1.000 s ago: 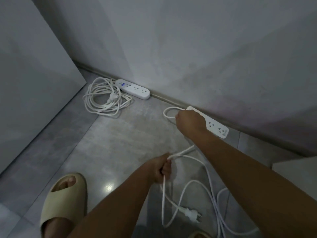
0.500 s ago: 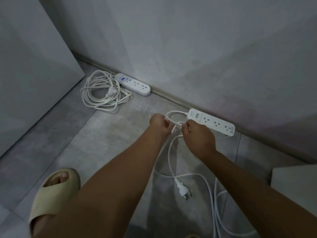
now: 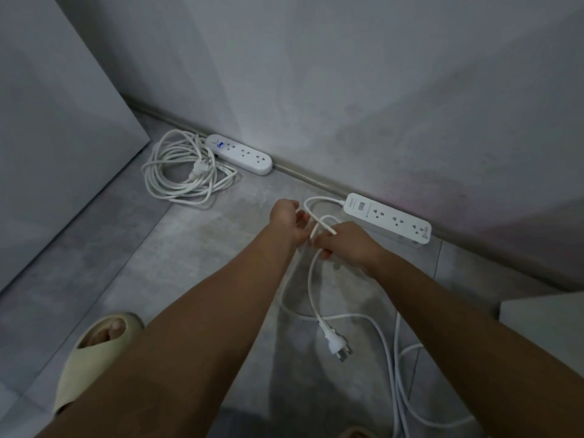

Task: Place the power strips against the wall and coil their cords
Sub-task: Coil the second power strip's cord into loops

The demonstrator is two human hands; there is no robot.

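Observation:
Two white power strips lie along the baseboard. The left power strip [image 3: 239,154] has its cord coiled [image 3: 185,168] beside it, plug on top. The right power strip [image 3: 388,218] lies further right, and its white cord [image 3: 316,203] loops out from its left end to my hands. My left hand [image 3: 288,220] and my right hand [image 3: 347,244] both hold this cord close together, just left of the strip. From my right hand the cord hangs down to its plug [image 3: 337,343] above the floor. More loose cord [image 3: 396,368] trails at the lower right.
A grey wall [image 3: 347,90] rises behind the strips. A pale panel [image 3: 47,137] leans at the left. My foot in a beige slipper [image 3: 94,352] stands at the lower left. A white block [image 3: 543,320] sits at the right edge on the grey tiled floor.
My left hand moved up from the lower cord to meet my right hand near the strip. The plug lifted and slid toward the middle. The right hand came off the strip's end.

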